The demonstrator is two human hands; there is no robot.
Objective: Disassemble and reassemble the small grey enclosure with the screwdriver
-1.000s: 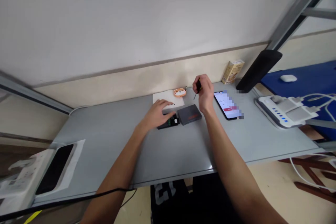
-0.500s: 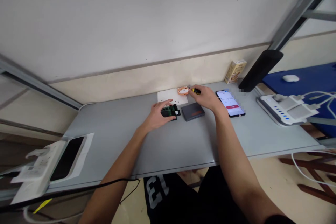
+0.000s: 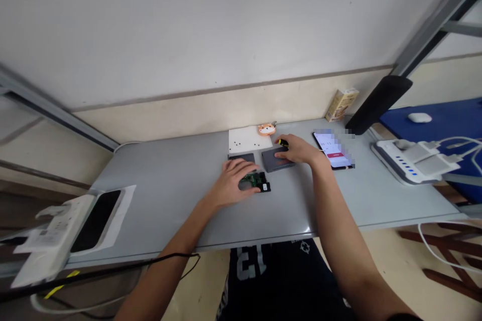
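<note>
My left hand (image 3: 231, 181) is curled round a green and black circuit board (image 3: 259, 180), thumb at its near edge. Behind that hand lies a flat dark panel (image 3: 241, 157), partly covered by the fingers. To the right, my right hand (image 3: 295, 149) holds a small black and yellow tool (image 3: 282, 143), and its fingers also touch the dark grey box (image 3: 274, 162). Several tiny dark screws (image 3: 237, 143) rest on a white sheet (image 3: 244, 135), with an orange animal-faced case (image 3: 266, 129) at its right end.
A lit phone (image 3: 333, 149) lies right of my right hand. Farther right are a white power strip (image 3: 410, 163), a black cylinder (image 3: 378, 104) and a small carton (image 3: 341, 105). A dark phone (image 3: 97, 220) and another power strip (image 3: 62, 235) sit at left.
My left hand has brought the circuit board nearer, and the dark panel now shows behind it. My right hand has come down onto the grey box, still with the tool.
</note>
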